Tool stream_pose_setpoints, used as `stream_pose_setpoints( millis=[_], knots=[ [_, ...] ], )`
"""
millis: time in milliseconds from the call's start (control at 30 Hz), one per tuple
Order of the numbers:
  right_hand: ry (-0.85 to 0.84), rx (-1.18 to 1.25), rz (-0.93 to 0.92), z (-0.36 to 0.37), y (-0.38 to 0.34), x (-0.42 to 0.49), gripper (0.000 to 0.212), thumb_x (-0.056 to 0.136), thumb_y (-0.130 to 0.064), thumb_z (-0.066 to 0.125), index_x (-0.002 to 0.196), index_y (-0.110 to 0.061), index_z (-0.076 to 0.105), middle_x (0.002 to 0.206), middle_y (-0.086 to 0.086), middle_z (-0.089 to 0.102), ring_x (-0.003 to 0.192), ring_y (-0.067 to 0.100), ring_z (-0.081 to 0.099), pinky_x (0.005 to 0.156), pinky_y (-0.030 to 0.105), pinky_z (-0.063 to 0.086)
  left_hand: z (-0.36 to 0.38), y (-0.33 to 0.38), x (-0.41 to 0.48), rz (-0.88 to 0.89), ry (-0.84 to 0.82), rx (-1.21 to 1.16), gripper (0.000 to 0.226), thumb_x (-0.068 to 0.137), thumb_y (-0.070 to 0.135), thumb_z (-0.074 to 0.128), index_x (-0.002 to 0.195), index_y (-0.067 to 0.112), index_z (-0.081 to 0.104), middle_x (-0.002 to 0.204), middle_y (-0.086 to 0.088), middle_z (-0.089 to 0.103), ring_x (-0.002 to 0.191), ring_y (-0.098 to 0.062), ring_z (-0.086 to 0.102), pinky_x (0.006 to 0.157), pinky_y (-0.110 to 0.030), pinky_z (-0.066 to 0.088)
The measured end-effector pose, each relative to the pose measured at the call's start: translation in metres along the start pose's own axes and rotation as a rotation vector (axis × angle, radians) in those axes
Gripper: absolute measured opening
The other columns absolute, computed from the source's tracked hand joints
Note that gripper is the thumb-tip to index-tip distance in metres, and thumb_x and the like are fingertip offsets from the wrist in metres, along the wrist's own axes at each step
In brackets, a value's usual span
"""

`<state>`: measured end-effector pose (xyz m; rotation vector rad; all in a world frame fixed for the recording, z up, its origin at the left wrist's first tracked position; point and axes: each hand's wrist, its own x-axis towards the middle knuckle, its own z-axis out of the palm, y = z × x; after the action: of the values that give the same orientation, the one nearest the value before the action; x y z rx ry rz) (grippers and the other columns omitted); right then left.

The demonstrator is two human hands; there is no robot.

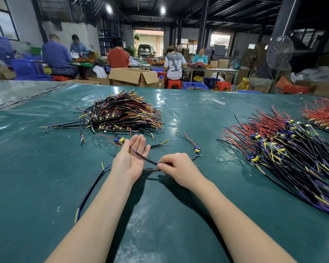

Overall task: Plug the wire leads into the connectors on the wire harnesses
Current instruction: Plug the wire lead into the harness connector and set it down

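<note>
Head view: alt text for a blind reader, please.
A person's right hand pinches a black cable whose end lies across the open left hand, above a green table. A left pile and a right pile of wire harnesses lie beyond.

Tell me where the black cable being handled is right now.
Head view, centre: the black cable lies across the open left hand, pinched by the right hand, just in front of the left-side wire pile.

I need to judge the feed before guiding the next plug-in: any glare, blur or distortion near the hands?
Head view: left hand, right hand and black cable sharp; ceiling lamps leave glare patches on the green table mat, none on the cable; the wide-angle lens tilts the side pillars; background workers soft.
</note>
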<state>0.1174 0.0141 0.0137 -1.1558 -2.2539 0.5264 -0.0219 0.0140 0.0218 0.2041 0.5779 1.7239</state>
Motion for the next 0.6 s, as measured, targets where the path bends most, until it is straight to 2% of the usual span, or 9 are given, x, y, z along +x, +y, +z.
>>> stream_pose_setpoints(
  millis=[67,133,233,333,400,467,533,600],
  knots=[
    [0.055,0.039,0.029,-0.001,0.000,0.001,0.019,0.090,-0.016,0.056,0.085,-0.003,0.069,0.066,0.006,0.057,0.066,0.019,0.044,0.058,0.027,0.029,0.000,0.004,0.000,0.007,-0.006,-0.036,0.034,0.101,0.023,0.034,0.079,0.009,0.056,0.056,0.001,0.068,0.049,-0.008,0.066,0.089,-0.035,0.043],
    [0.137,0.007,0.059,0.001,-0.001,0.002,0.022,0.091,-0.018,0.055,0.081,-0.001,0.067,0.065,0.011,0.056,0.066,0.022,0.042,0.061,0.031,0.030,0.000,0.006,0.000,0.017,-0.018,-0.033,0.032,0.101,0.022,0.034,0.080,0.010,0.056,0.057,0.003,0.068,0.052,-0.007,0.066,0.091,-0.035,0.042],
    [0.239,-0.222,0.120,0.005,0.002,0.006,0.029,0.094,-0.024,0.048,0.081,-0.004,0.064,0.080,0.017,0.065,0.073,0.031,0.047,0.063,0.033,0.031,0.003,0.000,0.000,0.017,-0.034,0.009,0.030,0.101,0.022,0.035,0.082,0.012,0.056,0.059,0.005,0.069,0.069,-0.007,0.064,0.095,-0.035,0.040],
    [0.278,-0.298,0.197,0.005,0.009,0.011,0.034,0.095,-0.029,0.045,0.076,-0.008,0.062,0.087,0.017,0.065,0.085,0.035,0.055,0.063,0.032,0.031,0.007,-0.009,-0.003,0.036,-0.057,0.044,0.028,0.100,0.023,0.036,0.083,0.015,0.057,0.061,0.007,0.070,0.079,-0.007,0.059,0.099,-0.031,0.037],
    [0.286,-0.257,0.227,0.003,0.012,0.009,0.043,0.094,-0.034,0.048,0.056,-0.013,0.048,0.073,0.015,0.059,0.076,0.034,0.051,0.061,0.032,0.031,0.006,-0.010,-0.003,0.049,-0.085,0.048,0.027,0.099,0.022,0.037,0.084,0.015,0.057,0.064,0.007,0.071,0.081,-0.009,0.060,0.098,-0.031,0.038],
    [0.288,-0.155,0.229,-0.002,0.016,0.004,0.047,0.091,-0.035,0.053,0.051,-0.014,0.040,0.056,0.007,0.045,0.065,0.029,0.041,0.059,0.032,0.027,0.004,-0.008,-0.002,0.037,-0.109,0.058,0.029,0.100,0.022,0.035,0.084,0.012,0.058,0.066,0.004,0.071,0.080,-0.012,0.063,0.094,-0.034,0.040],
    [0.280,-0.018,0.194,-0.009,0.023,-0.001,0.039,0.090,-0.027,0.057,0.058,-0.005,0.054,0.049,-0.001,0.038,0.059,0.022,0.035,0.059,0.032,0.024,0.003,-0.005,-0.002,0.015,-0.106,0.046,0.031,0.100,0.020,0.034,0.084,0.009,0.057,0.065,0.000,0.071,0.073,-0.014,0.067,0.091,-0.036,0.041],
    [0.275,0.053,0.177,-0.015,0.029,-0.002,0.025,0.089,-0.019,0.058,0.071,-0.003,0.065,0.052,-0.005,0.043,0.060,0.020,0.038,0.061,0.030,0.028,0.002,-0.001,0.000,0.004,-0.059,0.002,0.033,0.101,0.018,0.032,0.082,0.005,0.056,0.061,-0.003,0.070,0.075,-0.017,0.065,0.096,-0.041,0.041]
  ],
)
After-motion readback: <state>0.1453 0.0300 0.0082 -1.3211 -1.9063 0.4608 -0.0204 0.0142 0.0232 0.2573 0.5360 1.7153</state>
